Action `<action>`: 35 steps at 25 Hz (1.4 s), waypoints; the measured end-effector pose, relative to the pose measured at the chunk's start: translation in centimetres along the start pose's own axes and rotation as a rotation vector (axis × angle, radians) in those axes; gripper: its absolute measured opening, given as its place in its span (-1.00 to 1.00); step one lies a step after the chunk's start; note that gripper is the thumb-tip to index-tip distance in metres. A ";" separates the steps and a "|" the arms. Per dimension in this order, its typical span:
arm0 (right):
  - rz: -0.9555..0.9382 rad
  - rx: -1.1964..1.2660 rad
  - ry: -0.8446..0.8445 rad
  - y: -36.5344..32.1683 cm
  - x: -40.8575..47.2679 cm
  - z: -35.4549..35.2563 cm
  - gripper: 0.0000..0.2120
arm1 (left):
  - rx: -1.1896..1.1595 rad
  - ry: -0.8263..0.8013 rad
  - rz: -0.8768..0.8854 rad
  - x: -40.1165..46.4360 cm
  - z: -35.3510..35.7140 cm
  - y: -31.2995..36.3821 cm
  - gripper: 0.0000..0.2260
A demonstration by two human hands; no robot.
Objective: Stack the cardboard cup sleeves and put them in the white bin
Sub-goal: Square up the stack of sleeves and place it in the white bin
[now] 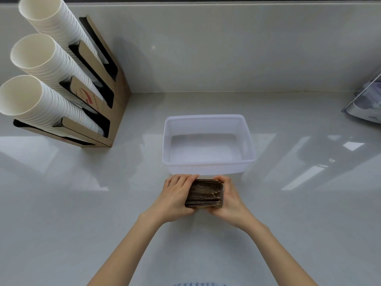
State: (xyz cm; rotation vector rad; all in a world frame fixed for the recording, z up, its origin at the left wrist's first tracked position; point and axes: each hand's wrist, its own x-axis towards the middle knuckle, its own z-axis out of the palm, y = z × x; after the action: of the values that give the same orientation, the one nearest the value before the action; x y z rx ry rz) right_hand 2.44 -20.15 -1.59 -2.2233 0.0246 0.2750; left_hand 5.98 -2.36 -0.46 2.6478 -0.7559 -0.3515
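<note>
A stack of brown corrugated cardboard cup sleeves (pixel 204 193) stands on edge on the grey counter, just in front of the white bin (pixel 208 118). My left hand (pixel 176 196) presses its left side and my right hand (pixel 229 198) presses its right side, so both hands hold the stack between them. The bin is rectangular and translucent white, with nothing inside it. Its near wall lies a short way beyond my fingertips.
A cardboard cup holder (pixel 103 104) with three slanted columns of white paper cups (pixel 41 58) stands at the back left. A shiny metal and plastic object (pixel 367 104) sits at the right edge. A low grey wall runs behind the counter.
</note>
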 end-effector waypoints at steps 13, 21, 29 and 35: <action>0.043 0.030 -0.007 0.7 0.2 0.8 -0.30 | -0.421 -0.065 -0.161 -1.2 0.0 -3.2 -0.12; 0.066 0.090 -0.017 0.8 0.0 0.7 -0.28 | -0.727 0.082 -0.242 -2.1 1.0 -2.3 -0.46; 0.161 0.325 -0.025 0.1 0.1 1.9 -0.03 | -0.864 0.021 -0.298 -1.7 2.8 -0.9 -0.14; 0.176 0.448 -0.079 0.0 -0.4 1.5 0.03 | -0.941 0.014 -0.313 -1.5 2.5 0.1 -0.05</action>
State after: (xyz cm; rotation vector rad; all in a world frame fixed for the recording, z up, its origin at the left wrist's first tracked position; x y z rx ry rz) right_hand 1.77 -19.03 -2.35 -1.7651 0.2190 0.4103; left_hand 3.90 -2.33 -2.50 1.8432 -0.0877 -0.5914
